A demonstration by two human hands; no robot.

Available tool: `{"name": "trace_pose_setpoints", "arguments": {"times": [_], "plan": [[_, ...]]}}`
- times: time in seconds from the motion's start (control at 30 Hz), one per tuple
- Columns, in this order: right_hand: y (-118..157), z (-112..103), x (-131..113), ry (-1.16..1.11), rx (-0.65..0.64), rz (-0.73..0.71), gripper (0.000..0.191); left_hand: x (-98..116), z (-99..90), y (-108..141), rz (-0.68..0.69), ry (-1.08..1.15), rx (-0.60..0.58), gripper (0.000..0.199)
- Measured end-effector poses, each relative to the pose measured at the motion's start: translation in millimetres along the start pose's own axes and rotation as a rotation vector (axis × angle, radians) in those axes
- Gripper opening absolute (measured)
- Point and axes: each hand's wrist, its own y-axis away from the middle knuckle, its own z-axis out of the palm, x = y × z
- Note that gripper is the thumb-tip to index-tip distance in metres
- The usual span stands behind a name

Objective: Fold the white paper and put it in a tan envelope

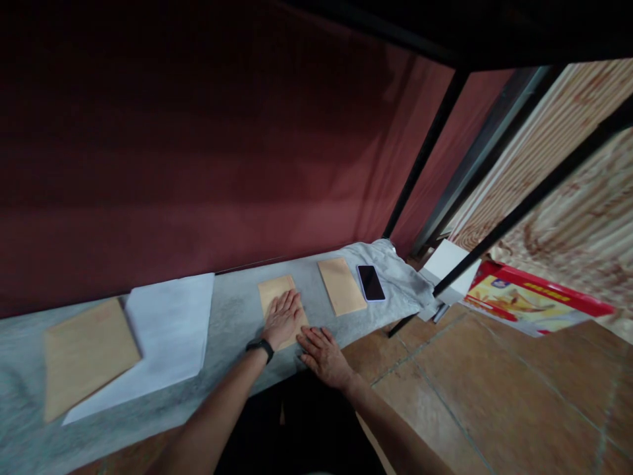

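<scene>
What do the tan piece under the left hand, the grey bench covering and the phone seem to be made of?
Tan piece under the left hand: probably kraft paper, with a flat, dull brown surface.
Grey bench covering: likely matte fabric, since it creases near the right end.
Phone: smooth, dark, glass-like face; the pale rim may be plastic.

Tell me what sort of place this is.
Probably a makeshift indoor work corner, whether home or shop is unclear: a narrow cloth-covered table bears tan papers and white sheets, over a tiled floor.
</scene>
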Motion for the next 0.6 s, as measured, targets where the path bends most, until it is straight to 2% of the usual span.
{"name": "trace_pose_setpoints", "arguments": {"times": [0.1, 0.2, 0.27, 0.4, 0.47, 0.53, 0.6], "plan": [[-0.6, 1.0, 0.4, -0.007, -0.003, 0.014, 0.049, -4.1, -4.3, -16.9, -0.043, 0.007, 0.010, 0.056], [-0.6, 4.1, 1.4, -0.014, 0.007, 0.027, 0.049, -1.2, -5.9, -13.3, -0.051, -0.003, 0.023, 0.056], [-0.7, 5.7, 1.8, -0.020, 0.016, 0.032, 0.048, 2.2, -3.4, 5.0, -0.023, -0.007, 0.027, 0.056], [-1.8, 4.1, 0.4, -0.018, 0.009, 0.031, 0.046, 0.7, 6.5, 67.9, 0.124, -0.004, 0.086, 0.056], [-2.7, 1.5, -1.1, -0.015, 0.008, 0.033, 0.047, -5.8, 9.2, 95.4, 0.152, -0.004, 0.118, 0.053], [-3.6, -0.9, -2.5, -0.012, 0.008, 0.038, 0.047, -12.4, 8.0, 110.3, 0.159, -0.013, 0.113, 0.050], [-4.5, -2.6, -3.3, -0.005, 0.007, 0.047, 0.048, -15.0, 3.1, 112.1, 0.153, -0.058, 0.071, 0.047]]}}
